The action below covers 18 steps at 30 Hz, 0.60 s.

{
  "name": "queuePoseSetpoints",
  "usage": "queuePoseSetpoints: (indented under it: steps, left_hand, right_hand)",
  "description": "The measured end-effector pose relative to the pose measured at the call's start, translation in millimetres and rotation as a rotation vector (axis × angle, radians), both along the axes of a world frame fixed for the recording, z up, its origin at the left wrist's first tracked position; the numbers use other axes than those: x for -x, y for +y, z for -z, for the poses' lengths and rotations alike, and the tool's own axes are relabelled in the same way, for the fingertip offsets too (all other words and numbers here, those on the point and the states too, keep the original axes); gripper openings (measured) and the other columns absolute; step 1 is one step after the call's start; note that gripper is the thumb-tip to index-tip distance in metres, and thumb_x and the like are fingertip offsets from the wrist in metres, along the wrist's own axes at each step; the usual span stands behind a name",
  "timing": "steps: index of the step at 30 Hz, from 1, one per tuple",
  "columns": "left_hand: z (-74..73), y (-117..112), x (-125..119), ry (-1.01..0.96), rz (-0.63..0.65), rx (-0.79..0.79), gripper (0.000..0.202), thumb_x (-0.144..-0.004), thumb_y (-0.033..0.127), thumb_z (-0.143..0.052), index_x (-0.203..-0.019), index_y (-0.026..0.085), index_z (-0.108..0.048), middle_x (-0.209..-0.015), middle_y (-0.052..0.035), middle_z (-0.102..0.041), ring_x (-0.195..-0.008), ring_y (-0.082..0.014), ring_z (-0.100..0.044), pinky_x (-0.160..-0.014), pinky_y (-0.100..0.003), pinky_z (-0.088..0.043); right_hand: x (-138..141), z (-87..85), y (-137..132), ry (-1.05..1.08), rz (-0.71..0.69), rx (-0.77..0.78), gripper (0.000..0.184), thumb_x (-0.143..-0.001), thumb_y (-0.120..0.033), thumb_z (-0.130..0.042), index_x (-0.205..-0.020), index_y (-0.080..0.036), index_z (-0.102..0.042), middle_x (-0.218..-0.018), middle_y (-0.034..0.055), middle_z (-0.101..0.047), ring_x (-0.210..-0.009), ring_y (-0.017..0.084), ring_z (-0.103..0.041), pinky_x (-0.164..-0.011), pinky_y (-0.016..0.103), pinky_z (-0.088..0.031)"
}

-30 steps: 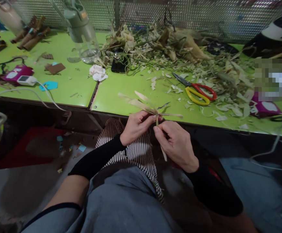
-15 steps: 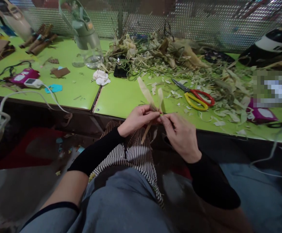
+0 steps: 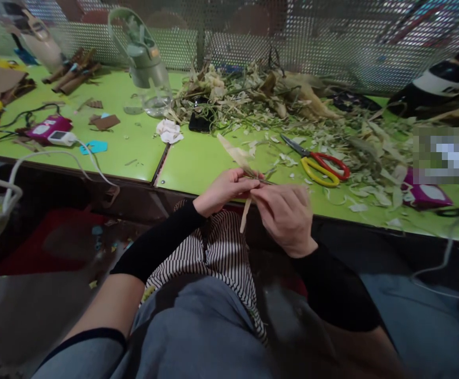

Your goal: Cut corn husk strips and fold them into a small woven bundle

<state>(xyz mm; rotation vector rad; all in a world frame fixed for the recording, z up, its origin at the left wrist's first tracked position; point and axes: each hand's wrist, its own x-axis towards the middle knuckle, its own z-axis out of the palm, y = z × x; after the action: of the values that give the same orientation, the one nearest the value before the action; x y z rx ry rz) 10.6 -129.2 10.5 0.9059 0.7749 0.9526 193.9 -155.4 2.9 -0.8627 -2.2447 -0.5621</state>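
Note:
My left hand (image 3: 223, 191) pinches a small bundle of dried pale husk strips (image 3: 237, 154) just in front of the green table's edge (image 3: 198, 176). My right hand (image 3: 287, 216) grips the same bundle from the right, fingers closed near the binding point, and looks blurred. A thin stem end (image 3: 246, 216) hangs down between the two hands. Both arms wear black sleeves. A striped cloth (image 3: 221, 252) lies on my lap below the hands.
Red-and-yellow scissors (image 3: 322, 160) lie on the table beyond my right hand. A heap of husk scraps (image 3: 277, 100) covers the back. A black phone (image 3: 199, 122), a crumpled tissue (image 3: 169, 130), a green fan (image 3: 145, 63), a pink device (image 3: 50, 127) and cables sit left.
The husk bundle has been turned in my hands, its leaves swinging from spread sideways to pointing up and left. My right hand moved up closer to the left hand.

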Motion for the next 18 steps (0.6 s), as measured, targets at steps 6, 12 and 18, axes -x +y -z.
queuePoseSetpoints:
  steps: [6,12,18]
  left_hand:
    - [-0.9,1.7,2.0,-0.052,-0.021,0.051,0.016,-0.095,0.020,-0.072,-0.108,0.013,-0.069,-0.094,-0.0017,-0.074,-0.081,-0.0075,-0.067,-0.089,-0.025,-0.054]
    - [0.9,0.8,-0.8,-0.051,0.102,-0.108,0.010,-0.095,0.020,-0.075,-0.100,0.012,-0.070,-0.097,-0.0041,-0.075,-0.092,-0.0112,-0.070,-0.100,-0.031,-0.054]
    - [2.8,-4.4,-5.1,0.019,0.124,-0.274,0.008,-0.100,0.019,-0.066,-0.099,0.012,-0.067,-0.095,-0.0049,-0.073,-0.092,-0.0125,-0.071,-0.098,-0.033,-0.057]
  right_hand:
    - [-4.7,-4.7,2.9,-0.139,-0.035,-0.023,0.023,-0.101,-0.016,-0.064,-0.117,-0.031,-0.072,-0.116,0.0039,-0.079,-0.107,0.023,-0.067,-0.090,0.039,-0.048]
    - [-1.2,-5.5,4.3,0.308,-0.034,0.206,0.007,-0.103,-0.028,-0.067,-0.106,-0.031,-0.073,-0.111,0.0042,-0.077,-0.105,0.026,-0.071,-0.092,0.044,-0.054]
    - [5.4,-7.0,2.3,0.635,0.021,0.504,0.021,-0.106,-0.045,-0.062,-0.100,-0.027,-0.070,-0.089,0.0055,-0.072,-0.076,0.023,-0.070,-0.073,0.043,-0.060]
